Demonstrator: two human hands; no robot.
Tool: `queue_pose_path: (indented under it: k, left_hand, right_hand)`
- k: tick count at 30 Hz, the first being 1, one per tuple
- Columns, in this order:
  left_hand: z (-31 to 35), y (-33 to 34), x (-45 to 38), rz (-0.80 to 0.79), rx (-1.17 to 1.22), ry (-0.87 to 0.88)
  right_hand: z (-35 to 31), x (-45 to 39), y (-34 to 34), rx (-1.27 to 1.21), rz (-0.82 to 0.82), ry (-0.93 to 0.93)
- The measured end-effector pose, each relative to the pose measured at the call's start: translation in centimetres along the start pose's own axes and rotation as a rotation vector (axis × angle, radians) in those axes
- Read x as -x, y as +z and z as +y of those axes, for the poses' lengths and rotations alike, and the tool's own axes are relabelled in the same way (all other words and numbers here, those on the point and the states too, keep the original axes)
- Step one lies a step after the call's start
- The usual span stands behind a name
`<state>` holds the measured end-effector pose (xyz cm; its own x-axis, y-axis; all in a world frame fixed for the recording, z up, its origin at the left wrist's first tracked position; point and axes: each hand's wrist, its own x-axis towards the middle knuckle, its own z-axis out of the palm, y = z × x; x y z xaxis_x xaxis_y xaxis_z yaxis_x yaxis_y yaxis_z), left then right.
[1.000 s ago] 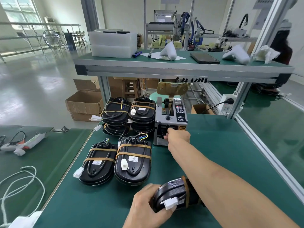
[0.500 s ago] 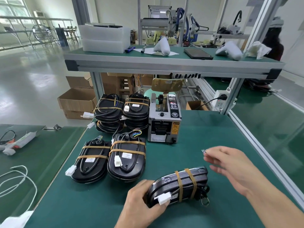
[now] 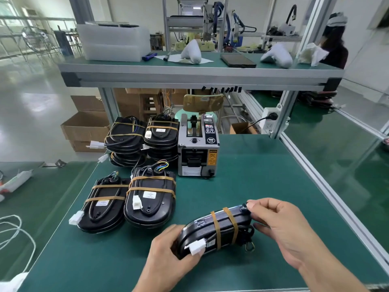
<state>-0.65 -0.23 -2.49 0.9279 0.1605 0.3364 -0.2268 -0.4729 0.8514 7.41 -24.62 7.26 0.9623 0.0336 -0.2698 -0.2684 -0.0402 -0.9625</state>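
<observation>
right hand returned from dispenser, seemingly pinching unit.

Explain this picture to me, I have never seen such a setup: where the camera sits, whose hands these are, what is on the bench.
There is no robot here: a person wears a camera on the head, so you look down at their two hands over a green workbench. The left hand grips one end of a black unit bound by two tan bands, with a white plug on its cable; the right hand pinches its far end. Beside them lie two similar banded units, with stacks of them behind. The grey box looks like an automatic tape dispenser.
</observation>
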Motion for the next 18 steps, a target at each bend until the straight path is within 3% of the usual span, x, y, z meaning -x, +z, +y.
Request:
queue_pose_path:
  k: [18]
  left_hand:
    - [0.11,0.03,-0.03,0.011,-0.009,0.025]
  right_hand:
    - [0.43,-0.27,0.5,0.13,0.091,-0.063]
